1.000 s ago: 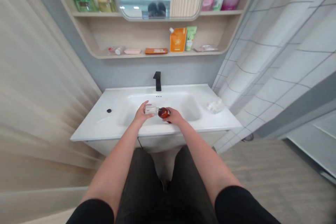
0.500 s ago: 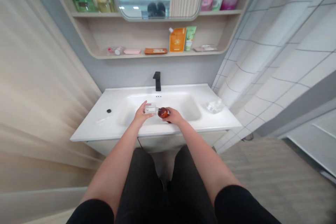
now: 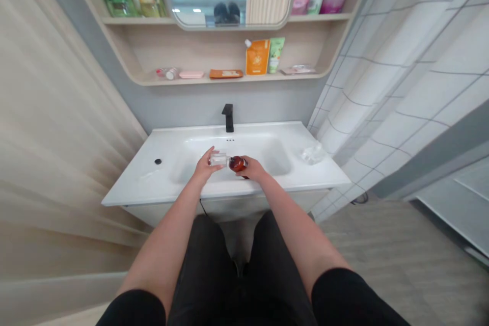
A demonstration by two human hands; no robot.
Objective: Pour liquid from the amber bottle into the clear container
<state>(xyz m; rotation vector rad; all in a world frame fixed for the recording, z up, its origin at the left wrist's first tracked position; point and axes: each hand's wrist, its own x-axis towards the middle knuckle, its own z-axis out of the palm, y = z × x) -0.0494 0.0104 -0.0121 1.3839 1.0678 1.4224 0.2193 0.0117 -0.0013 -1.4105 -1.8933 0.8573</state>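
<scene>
We look down on a white sink basin set in a white tabletop, two hands at work over its near side. Our left hand is clamped round a clear container, tipped sideways with its neck toward 3 o'clock. Our right hand grips an amber bottle, dark top facing the container's neck; contact between the two, we cannot tell. Taking the amber bottle as dial centre: black faucet near 12 o'clock, small black disc at 9, crumpled clear plastic at 3. On the shelf beyond, we note a pink box at 11 and a green tube at 1.
</scene>
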